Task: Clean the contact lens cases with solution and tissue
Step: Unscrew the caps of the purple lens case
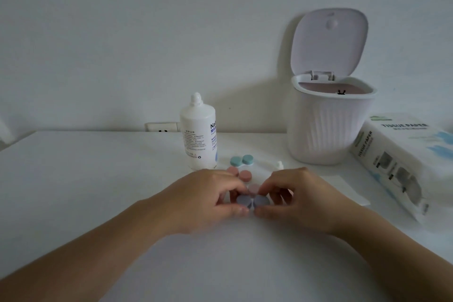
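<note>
Blue-grey plastic shows between the two hands: a contact lens case with two round caps side by side, just above the white tabletop. The left hand pinches its left cap between thumb and curled fingers; the right hand pinches the right cap the same way. Motion blur softens the fingertips, and whether the case touches the tabletop cannot be told. A mauve cap sits right behind the fingers, half hidden by them. Just beyond the left knuckles lies a pink lens case, partly covered. A flat white tissue lies beside and under the right hand, its near part hidden. Farther back are a teal lens case and a small white cap, hard to make out. Behind the left hand stands the white solution bottle, its label partly turned away. Beyond the right hand, a ribbed white bin stands lid-up with a pink liner; its contents are unclear. The tissue paper pack is cut off at the right edge.
</note>
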Demonstrator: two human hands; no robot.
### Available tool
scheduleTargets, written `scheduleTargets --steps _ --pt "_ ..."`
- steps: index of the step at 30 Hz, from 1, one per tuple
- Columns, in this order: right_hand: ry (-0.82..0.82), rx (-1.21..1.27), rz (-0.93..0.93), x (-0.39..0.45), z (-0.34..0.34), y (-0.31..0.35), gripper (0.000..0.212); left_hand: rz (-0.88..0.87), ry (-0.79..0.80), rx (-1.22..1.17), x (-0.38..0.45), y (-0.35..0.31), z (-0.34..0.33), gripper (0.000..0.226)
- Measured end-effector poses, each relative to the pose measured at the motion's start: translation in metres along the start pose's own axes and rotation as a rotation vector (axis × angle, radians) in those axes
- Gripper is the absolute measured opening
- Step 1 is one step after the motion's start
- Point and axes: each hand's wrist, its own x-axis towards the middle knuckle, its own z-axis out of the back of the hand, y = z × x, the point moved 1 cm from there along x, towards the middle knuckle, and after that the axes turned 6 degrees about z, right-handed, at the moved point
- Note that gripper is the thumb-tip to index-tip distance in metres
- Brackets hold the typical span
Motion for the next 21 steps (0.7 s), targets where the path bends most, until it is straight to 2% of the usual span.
scheduleTargets --steps 6,10,16,21 --pt "0.04 -0.02 -0.005 0.0 -0.005 0.006 0.038 -0.093 -0.051 -0.005 -0.007 0.004 -0.007 0.017" --pt "0.087 -0.017 -0.001 0.0 -0.007 0.009 0.031 -0.095 -0.016 0.038 -0.004 0.007 -0.009 0.029" --pt "0.127 -0.037 0.014 0.001 -0.011 0.012 0.018 -0.093 0.031 0.046 -0.005 0.006 -0.009 0.02" --pt "0.148 -0.062 0.063 0.0 -0.009 0.015 0.016 -0.081 0.037 0.033 -0.005 0.004 -0.008 0.021"
